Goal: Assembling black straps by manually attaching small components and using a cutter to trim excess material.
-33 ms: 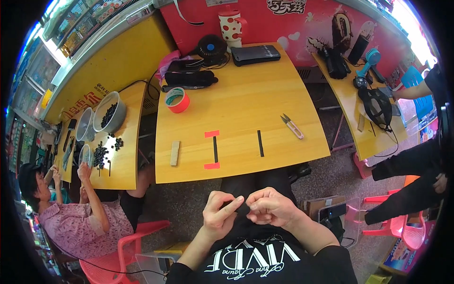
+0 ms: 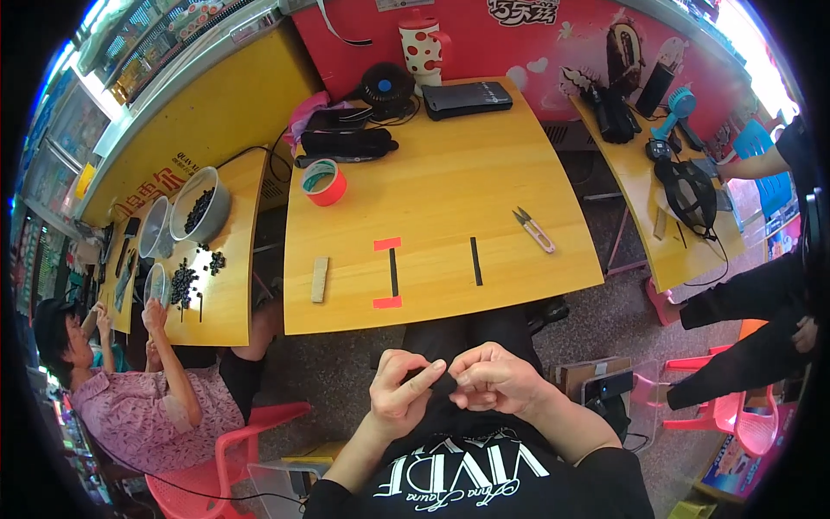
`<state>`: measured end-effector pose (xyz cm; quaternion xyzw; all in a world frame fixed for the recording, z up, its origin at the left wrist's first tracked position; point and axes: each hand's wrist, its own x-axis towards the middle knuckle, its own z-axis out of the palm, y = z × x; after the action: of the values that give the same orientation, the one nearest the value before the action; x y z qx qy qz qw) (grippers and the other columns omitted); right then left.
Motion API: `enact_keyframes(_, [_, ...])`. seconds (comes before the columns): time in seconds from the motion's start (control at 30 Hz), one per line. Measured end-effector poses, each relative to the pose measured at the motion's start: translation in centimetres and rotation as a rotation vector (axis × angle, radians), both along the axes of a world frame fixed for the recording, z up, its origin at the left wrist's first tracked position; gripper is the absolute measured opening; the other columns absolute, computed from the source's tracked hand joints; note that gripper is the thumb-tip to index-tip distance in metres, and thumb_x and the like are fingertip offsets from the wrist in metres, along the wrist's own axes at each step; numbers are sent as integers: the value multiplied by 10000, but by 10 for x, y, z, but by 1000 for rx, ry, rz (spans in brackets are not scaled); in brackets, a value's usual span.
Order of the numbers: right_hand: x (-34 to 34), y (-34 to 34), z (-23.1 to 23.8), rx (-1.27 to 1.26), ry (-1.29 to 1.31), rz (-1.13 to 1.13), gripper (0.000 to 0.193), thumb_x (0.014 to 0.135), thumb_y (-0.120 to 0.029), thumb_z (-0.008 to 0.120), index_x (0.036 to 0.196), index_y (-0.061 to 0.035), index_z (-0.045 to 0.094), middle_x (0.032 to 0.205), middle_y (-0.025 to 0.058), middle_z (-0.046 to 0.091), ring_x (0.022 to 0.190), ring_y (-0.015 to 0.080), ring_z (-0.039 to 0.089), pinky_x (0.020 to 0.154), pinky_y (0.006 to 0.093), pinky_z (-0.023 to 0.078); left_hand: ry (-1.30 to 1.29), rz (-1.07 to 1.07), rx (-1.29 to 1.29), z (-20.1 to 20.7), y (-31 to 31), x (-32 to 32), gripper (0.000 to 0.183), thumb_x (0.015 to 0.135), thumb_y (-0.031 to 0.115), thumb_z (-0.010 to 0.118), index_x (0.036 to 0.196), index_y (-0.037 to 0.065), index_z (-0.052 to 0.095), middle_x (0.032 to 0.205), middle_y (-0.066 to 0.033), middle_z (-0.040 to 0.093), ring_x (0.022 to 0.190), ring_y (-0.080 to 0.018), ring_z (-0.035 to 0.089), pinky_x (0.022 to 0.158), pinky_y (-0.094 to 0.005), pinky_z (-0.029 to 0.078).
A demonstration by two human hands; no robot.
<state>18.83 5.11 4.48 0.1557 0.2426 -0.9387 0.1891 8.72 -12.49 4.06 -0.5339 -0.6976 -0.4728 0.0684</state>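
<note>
Over my lap, just in front of the table edge, both hands meet fingertip to fingertip. My left hand [image 2: 403, 394] is closed, its index finger and thumb pinching a small dark piece [image 2: 444, 384] from the left. From the other side my right hand [image 2: 497, 379] pinches toward the same piece with curled fingers. Against my black shirt its exact kind is hard to make out. On the table ahead lie a black strip [image 2: 393, 272] between two pieces of red tape [image 2: 387, 245], a second black strip [image 2: 476, 261] and a flat tan bar [image 2: 320, 280].
Thread snips [image 2: 534, 231] lie right on the table [image 2: 450, 190]; a red tape roll [image 2: 324, 183] sits left. Behind are a black fan [image 2: 387, 91], dark case [image 2: 468, 99] and spotted tumbler [image 2: 422, 52]. A seated person [image 2: 164, 398] works left beside bowls [image 2: 201, 208] of black pieces.
The dark piece between my fingertips shows a little more plainly now. My hands have barely shifted, and the table looks the same.
</note>
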Motion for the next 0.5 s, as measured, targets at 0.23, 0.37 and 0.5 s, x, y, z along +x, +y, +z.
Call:
enact_keyframes(0.23, [2,-12,4,590,110,-63,116,808,52,515,821,42,629,679,100,635,483,101,543,409,224,380,248,135,-150,21,-3,5,423,599,-35,642,1017,24,672,884,-126,586,780,-290,557,678,-356,468])
enact_keyframes(0.37, [3,-16,26,1292,748,-314,94,720,99,547,793,56,588,667,103,588,535,168,598,454,279,439,-153,140,-3,32,-26,18,208,733,107,732,879,-4,636,856,-129,613,734,-272,591,639,-336,478])
enact_keyframes(0.5, [-1,-34,41,1504,1037,-230,147,664,-14,636,756,-12,522,651,103,449,500,258,522,434,366,431,-903,-31,-123,39,-43,21,249,842,201,727,906,-19,629,766,-68,613,655,-104,578,581,-248,462])
